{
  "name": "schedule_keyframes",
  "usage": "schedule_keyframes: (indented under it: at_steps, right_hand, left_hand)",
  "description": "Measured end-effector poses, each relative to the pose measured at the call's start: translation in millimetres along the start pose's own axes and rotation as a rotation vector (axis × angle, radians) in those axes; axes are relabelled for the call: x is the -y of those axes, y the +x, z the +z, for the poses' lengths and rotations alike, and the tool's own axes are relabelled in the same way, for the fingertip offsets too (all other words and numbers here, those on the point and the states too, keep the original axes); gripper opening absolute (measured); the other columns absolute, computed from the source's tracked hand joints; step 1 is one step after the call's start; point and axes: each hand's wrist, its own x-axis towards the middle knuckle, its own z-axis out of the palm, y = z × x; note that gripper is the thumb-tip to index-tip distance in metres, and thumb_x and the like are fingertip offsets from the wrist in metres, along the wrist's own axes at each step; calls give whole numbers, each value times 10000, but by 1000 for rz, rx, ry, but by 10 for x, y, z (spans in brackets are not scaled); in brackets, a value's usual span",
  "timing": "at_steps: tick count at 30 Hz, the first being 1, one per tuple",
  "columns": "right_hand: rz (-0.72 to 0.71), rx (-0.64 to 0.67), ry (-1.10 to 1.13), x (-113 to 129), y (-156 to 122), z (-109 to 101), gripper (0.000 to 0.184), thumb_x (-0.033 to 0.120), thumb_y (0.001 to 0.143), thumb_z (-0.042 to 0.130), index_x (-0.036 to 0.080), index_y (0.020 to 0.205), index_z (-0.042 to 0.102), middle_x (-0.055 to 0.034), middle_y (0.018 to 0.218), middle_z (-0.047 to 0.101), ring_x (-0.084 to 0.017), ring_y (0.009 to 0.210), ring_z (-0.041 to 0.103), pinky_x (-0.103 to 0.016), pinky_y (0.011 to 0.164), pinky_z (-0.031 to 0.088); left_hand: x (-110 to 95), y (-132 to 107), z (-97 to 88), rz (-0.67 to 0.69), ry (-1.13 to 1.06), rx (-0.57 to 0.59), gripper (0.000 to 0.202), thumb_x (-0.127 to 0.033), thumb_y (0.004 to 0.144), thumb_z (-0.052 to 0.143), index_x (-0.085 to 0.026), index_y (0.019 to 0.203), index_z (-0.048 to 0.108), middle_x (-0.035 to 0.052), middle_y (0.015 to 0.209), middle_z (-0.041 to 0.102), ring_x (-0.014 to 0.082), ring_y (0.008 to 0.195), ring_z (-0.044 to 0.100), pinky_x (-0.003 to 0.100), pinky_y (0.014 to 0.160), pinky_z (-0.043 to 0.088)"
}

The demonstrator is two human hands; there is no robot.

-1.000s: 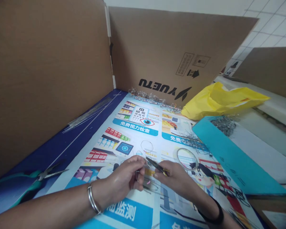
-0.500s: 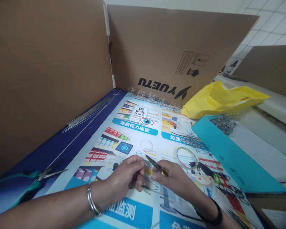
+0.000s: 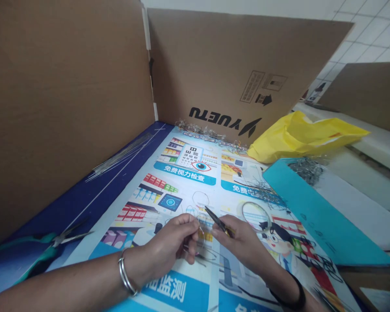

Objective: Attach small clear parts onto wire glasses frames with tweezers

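My left hand (image 3: 172, 242) pinches a thin bent wire piece (image 3: 202, 236) just above the printed poster (image 3: 182, 173). My right hand (image 3: 243, 245) is closed round small dark pliers (image 3: 217, 220), whose tip points up and left toward the wire. The two hands nearly touch over the lower middle of the poster. A silver bangle sits on my left wrist and a black band on my right. A thin wire ring (image 3: 200, 199) lies on the poster just beyond my hands.
Cardboard walls (image 3: 68, 95) stand at left and back. Teal-handled pliers (image 3: 53, 242) lie at left, straight wires (image 3: 120, 156) on the blue strip. A yellow bag (image 3: 299, 134), a teal sheet (image 3: 305, 208) and a wire-scrap pile (image 3: 305, 169) are at right.
The pliers tip has shifted slightly right and up. My hands stay close together with only small finger movements on the wire.
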Motion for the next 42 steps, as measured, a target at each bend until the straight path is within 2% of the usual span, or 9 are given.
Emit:
schedule_keyframes:
  at_steps: [5, 9, 12, 18, 26, 32, 37, 42]
  right_hand:
    - [-1, 82, -106, -5, -12, -89, 182, 315, 818, 493, 193, 695, 547, 0, 670, 562, -143, 636, 512, -240, 577, 344]
    - [-2, 123, -150, 4, -30, -75, 152, 284, 801, 499, 193, 685, 537, 2, 671, 566, -139, 640, 509, -233, 571, 320]
    - [10, 145, -171, 3, -36, -49, 207, 289, 817, 467, 190, 639, 501, 11, 628, 545, -125, 604, 493, -230, 540, 286]
    - [-2, 151, -205, -19, -40, -19, 258, 321, 832, 448, 186, 612, 459, 14, 622, 547, -117, 598, 483, -235, 544, 260]
    - [18, 143, -242, -14, -45, -4, 276, 337, 821, 448, 189, 592, 403, 22, 591, 504, -111, 571, 446, -240, 518, 215]
    - [23, 148, -249, 13, -61, -21, 267, 332, 822, 440, 191, 597, 405, 22, 595, 504, -111, 574, 447, -242, 522, 215]
    - [38, 159, -258, 54, -70, -54, 268, 338, 821, 432, 193, 598, 398, 17, 602, 506, -117, 585, 456, -242, 524, 219]
    - [50, 168, -271, 92, -84, -92, 278, 344, 822, 422, 194, 592, 380, 17, 594, 489, -118, 573, 438, -243, 520, 221]
  left_hand:
    - [0, 21, -25, 27, -37, 6, 203, -340, 793, 563, -176, 701, 487, -17, 568, 511, 80, 431, 462, 207, 409, 350]
    - [8, 32, -38, 27, -27, 26, 211, -349, 807, 552, -174, 703, 495, -14, 575, 505, 79, 433, 456, 206, 408, 365]
    - [4, 38, -36, 29, -23, 20, 210, -341, 814, 543, -169, 701, 499, -13, 576, 503, 78, 433, 459, 201, 405, 371]
    - [-23, 32, -15, 15, -44, -29, 307, -411, 862, 443, -152, 716, 522, 1, 605, 497, 87, 452, 474, 200, 386, 373]
    - [-49, 10, 19, -14, -66, -111, 280, -405, 871, 422, -158, 776, 516, 20, 663, 509, 106, 510, 493, 191, 368, 364]
    - [-52, 11, 26, 7, -128, -160, 256, -389, 875, 429, -157, 813, 518, 32, 725, 518, 112, 559, 486, 203, 392, 406]
    - [-30, 8, 17, 69, -177, -151, 257, -377, 888, 425, -147, 816, 516, 35, 726, 501, 122, 602, 500, 212, 415, 438]
    - [-51, -9, 47, 76, -201, -179, 237, -337, 894, 420, -142, 788, 502, 36, 720, 495, 123, 608, 505, 213, 417, 444]
